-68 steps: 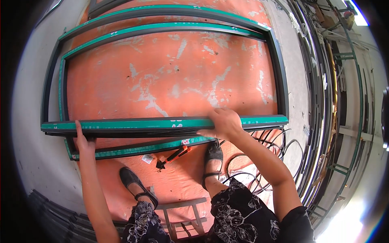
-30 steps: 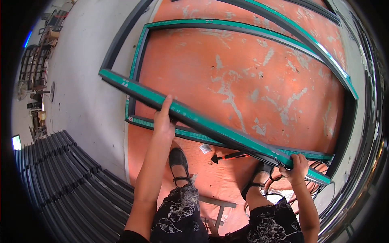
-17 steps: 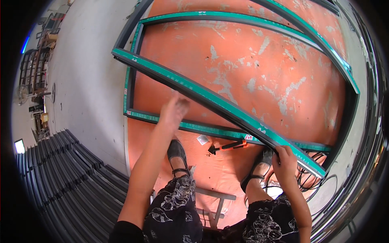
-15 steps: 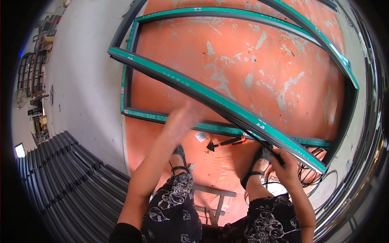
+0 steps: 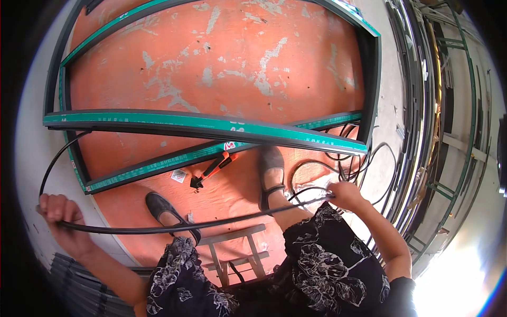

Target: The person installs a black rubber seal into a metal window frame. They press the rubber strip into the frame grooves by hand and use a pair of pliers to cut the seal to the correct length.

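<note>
A long black rubber sealing strip (image 5: pixel 211 225) sags between my two hands. My left hand (image 5: pixel 62 217), at the far left, is closed around it. From there the strip bends up to the near left corner of a dark frame (image 5: pixel 185 121) with green film on its edges. My right hand (image 5: pixel 346 195) pinches the strip beside its loose coil (image 5: pixel 364 168), which lies on the floor at the right. The frame rests slanted over a second green-filmed frame (image 5: pixel 153 164). How the strip's end sits at the corner is hard to make out.
An orange-and-black hand tool (image 5: pixel 216 165) and a small silvery square packet (image 5: pixel 178 176) lie by my feet. A low stool (image 5: pixel 232 235) stands between my legs. Dark profiles (image 5: pixel 79 280) are stacked at lower left; long bars (image 5: pixel 409 105) and a green rack (image 5: pixel 465 132) line the right.
My left hand has moved left and now grips the strip; my right hand still holds it. The strip has come away from along the frame's near bar and hangs in a bow. The view has shifted right.
</note>
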`<state>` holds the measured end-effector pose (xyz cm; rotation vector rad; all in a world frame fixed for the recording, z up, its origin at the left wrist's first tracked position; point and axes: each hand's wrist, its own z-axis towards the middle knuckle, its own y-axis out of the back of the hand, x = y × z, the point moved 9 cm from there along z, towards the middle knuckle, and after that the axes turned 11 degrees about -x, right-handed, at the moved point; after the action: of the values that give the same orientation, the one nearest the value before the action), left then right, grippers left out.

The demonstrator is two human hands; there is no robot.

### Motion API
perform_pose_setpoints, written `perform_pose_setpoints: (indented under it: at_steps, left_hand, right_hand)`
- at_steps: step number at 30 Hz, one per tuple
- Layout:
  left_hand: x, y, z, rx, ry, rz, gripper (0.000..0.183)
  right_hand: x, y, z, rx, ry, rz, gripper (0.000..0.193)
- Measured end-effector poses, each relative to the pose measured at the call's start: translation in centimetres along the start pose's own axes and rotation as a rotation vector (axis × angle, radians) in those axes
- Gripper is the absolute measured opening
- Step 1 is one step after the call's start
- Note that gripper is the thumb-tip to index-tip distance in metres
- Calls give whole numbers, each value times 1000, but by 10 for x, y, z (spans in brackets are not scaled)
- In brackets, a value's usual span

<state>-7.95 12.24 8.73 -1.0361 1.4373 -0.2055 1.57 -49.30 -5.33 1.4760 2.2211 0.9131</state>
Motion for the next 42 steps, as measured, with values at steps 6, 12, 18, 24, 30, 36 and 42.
perform_pose_setpoints:
  at_steps: [6,12,18,24,30,36,42]
  left_hand:
    - [136,12,-46,-542,486,453,22]
    - [300,-18,-50,-260,878,6,23]
    - [289,-16,-45,-267,859,98,21]
    - [298,-33,-43,-331,839,231,25]
    - [295,-30,-66,-142,1006,491,26]
    - [177,-192,-90,884,724,-148,20]
    - [133,-229,-114,931,717,-770,32]
  right_hand:
    - [-228,-61,-134,-33,-572,-277,11]
    - [-260,-10,-140,248,-471,-710,38]
    - [145,102,58,-339,396,370,52]
    - [250,98,79,-320,483,743,56]
    - [231,110,72,-644,512,628,32]
    - [227,132,84,-809,500,334,21]
    - [229,100,103,-706,531,230,18]
